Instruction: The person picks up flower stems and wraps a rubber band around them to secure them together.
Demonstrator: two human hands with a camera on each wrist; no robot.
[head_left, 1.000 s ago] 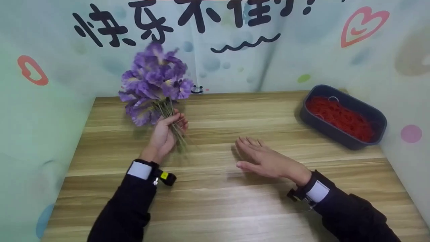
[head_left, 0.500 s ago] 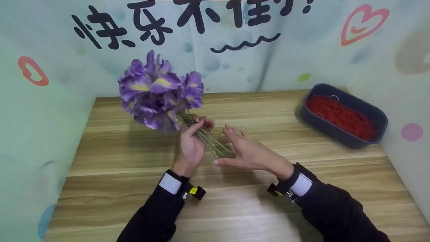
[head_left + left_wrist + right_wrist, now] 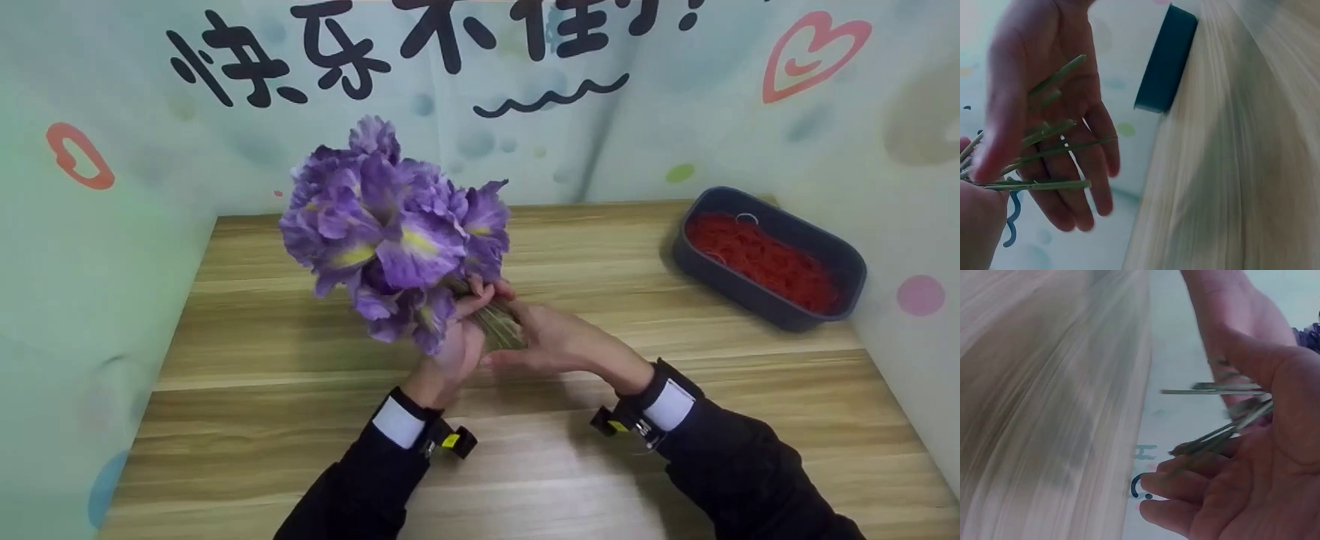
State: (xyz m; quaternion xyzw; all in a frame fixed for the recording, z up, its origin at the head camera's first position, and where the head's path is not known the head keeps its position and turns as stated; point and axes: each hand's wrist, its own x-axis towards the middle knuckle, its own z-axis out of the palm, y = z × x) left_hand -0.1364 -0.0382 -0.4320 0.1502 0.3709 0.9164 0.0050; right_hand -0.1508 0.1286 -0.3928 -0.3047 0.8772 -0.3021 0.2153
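Observation:
A bunch of purple irises point(image 3: 386, 225) with yellow-marked petals tilts up and left over the table. My left hand point(image 3: 457, 351) grips the green stems point(image 3: 496, 324) just below the blooms, its fingers curled round them. My right hand point(image 3: 562, 337) is at the lower stem ends, thumb on the near side and fingers on the far side. In the left wrist view the right hand point(image 3: 1081, 87) shows long, nearly straight fingers behind the cut stem ends point(image 3: 1055, 184). The right wrist view has the stem tips point(image 3: 1207, 389) spread between thumb and fingers.
A dark blue-grey tub point(image 3: 757, 300) at the back right holds a tangle of red strands point(image 3: 765, 259) and a pale ring. The wooden table point(image 3: 247, 330) ends at a printed backdrop point(image 3: 517, 150) at the back and sides.
My left hand has carried the irises right and nearer, toward the right hand. The right hand has moved left from above the table to the stem ends.

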